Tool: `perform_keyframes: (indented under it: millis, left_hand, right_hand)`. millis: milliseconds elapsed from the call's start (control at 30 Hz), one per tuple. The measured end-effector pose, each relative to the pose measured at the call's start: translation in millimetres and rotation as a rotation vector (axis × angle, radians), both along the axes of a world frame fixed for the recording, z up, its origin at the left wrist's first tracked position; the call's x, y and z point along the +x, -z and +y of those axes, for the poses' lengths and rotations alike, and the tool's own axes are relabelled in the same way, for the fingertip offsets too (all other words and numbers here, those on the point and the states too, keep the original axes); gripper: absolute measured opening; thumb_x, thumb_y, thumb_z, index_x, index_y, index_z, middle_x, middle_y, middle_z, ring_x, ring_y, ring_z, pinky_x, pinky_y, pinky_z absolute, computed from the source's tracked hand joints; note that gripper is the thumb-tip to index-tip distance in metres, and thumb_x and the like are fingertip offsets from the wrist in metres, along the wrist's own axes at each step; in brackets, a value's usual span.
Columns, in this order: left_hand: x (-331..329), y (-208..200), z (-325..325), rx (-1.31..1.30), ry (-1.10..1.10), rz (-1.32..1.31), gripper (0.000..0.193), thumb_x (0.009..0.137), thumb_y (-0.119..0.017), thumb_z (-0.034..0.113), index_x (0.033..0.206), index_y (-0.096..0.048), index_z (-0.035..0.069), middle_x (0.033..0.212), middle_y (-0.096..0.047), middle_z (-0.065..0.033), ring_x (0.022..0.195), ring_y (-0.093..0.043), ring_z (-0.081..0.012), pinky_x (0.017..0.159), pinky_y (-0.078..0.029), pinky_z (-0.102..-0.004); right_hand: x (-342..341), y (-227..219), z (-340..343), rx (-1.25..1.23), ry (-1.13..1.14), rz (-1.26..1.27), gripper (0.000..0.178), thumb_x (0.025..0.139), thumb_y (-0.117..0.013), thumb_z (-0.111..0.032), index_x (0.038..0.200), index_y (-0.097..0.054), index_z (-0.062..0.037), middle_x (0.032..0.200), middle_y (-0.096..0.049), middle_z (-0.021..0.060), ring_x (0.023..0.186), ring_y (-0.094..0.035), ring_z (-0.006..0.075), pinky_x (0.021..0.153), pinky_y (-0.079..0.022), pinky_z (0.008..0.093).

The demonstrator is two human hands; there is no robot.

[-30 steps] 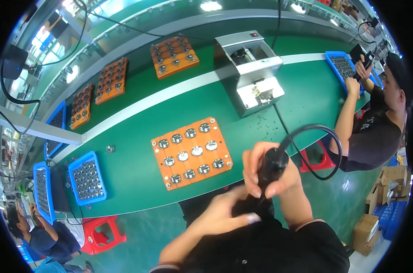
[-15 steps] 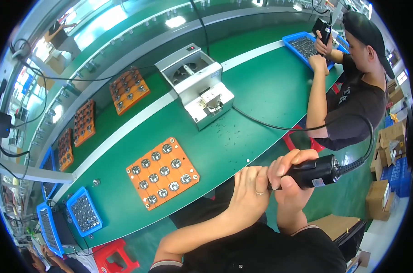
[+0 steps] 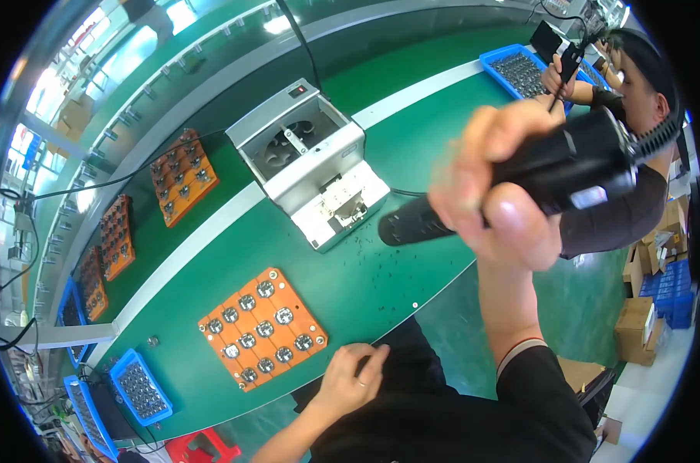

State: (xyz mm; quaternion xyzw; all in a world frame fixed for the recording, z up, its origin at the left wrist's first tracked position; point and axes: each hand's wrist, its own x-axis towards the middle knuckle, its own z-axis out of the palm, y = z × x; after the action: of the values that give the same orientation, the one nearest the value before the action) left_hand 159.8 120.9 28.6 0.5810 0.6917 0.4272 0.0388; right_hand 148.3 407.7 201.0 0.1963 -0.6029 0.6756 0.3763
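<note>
My right hand (image 3: pixel 512 193) is raised over the bench's near edge, wrapped round a black electric screwdriver (image 3: pixel 570 166). Its black nose points left toward the silver screw feeder (image 3: pixel 315 162); a coiled cord leaves its back end. Hand and tool are partly blurred. My left hand (image 3: pixel 352 380) is low at the table edge, fingers curled; whatever they may hold is hidden. Just left of it lies an orange fixture plate (image 3: pixel 294 337) with several round metal parts set in rows. The feeder stands beyond the plate, its top uncovered and a black wheel visible inside.
Small dark bits (image 3: pixel 381 266) are scattered beside the feeder on the green bench (image 3: pixel 172 324). More orange plates (image 3: pixel 184 181) stand along the far side. Blue trays (image 3: pixel 141 386) of parts are at lower left. At upper right a co-worker (image 3: pixel 635 85) holds a black tool beside another blue tray (image 3: pixel 517 73).
My hands have parted. The right has lifted the electric screwdriver up and toward me; the left has come off it and dropped left to the table edge. The whole view has shifted slightly.
</note>
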Motion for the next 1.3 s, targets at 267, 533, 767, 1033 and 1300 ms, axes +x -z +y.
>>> perform_keyframes:
  millis: [267,533,767,1033,1300]
  left_hand:
    - [-10,10,3,0.066,-0.028,-0.057,0.042,0.071,-0.071,-0.003,0.113,-0.069,0.000,0.096,-0.059,-0.0079,0.078,-0.064,-0.0241,0.067,-0.051,-0.0351]
    - [-12,12,4,0.068,-0.024,-0.094,0.039,0.072,-0.071,0.000,0.110,-0.070,0.000,0.095,-0.060,-0.0076,0.078,-0.064,-0.0239,0.066,-0.051,-0.0346]
    - [-12,14,4,0.066,-0.021,-0.088,0.039,0.072,-0.071,0.001,0.111,-0.070,0.000,0.096,-0.059,-0.0077,0.078,-0.064,-0.0237,0.067,-0.051,-0.0340]
    - [-13,15,10,0.105,-0.055,-0.114,0.041,0.067,-0.069,-0.002,0.107,-0.071,0.004,0.089,-0.060,-0.0056,0.070,-0.063,-0.0224,0.062,-0.050,-0.0338]
    - [-14,17,10,0.117,-0.053,-0.117,0.043,0.065,-0.070,-0.003,0.108,-0.071,0.004,0.090,-0.060,-0.0062,0.071,-0.063,-0.0230,0.062,-0.051,-0.0341]
  right_hand:
    - [-45,13,5,0.054,0.034,-0.084,0.032,0.090,-0.066,-0.002,0.113,-0.044,-0.0037,0.087,-0.058,0.0112,0.051,-0.053,0.0135,0.048,-0.047,0.0291]
    - [-49,19,18,0.097,-0.008,-0.126,0.029,0.090,-0.061,0.001,0.114,-0.044,-0.0058,0.087,-0.057,0.0086,0.050,-0.051,0.0117,0.048,-0.045,0.0279]
    - [-53,23,14,0.087,-0.017,-0.156,0.027,0.089,-0.060,0.004,0.111,-0.046,-0.0048,0.084,-0.056,0.0086,0.050,-0.050,0.0110,0.048,-0.045,0.0274]
    - [-58,12,3,0.201,0.071,-0.230,0.029,0.085,-0.064,0.008,0.105,-0.047,-0.0047,0.079,-0.058,0.0099,0.050,-0.051,0.0095,0.046,-0.043,0.0243]
    - [-62,13,8,0.288,0.052,-0.218,0.031,0.085,-0.065,0.008,0.106,-0.047,-0.0061,0.079,-0.060,0.0107,0.051,-0.053,0.0086,0.046,-0.045,0.0235]
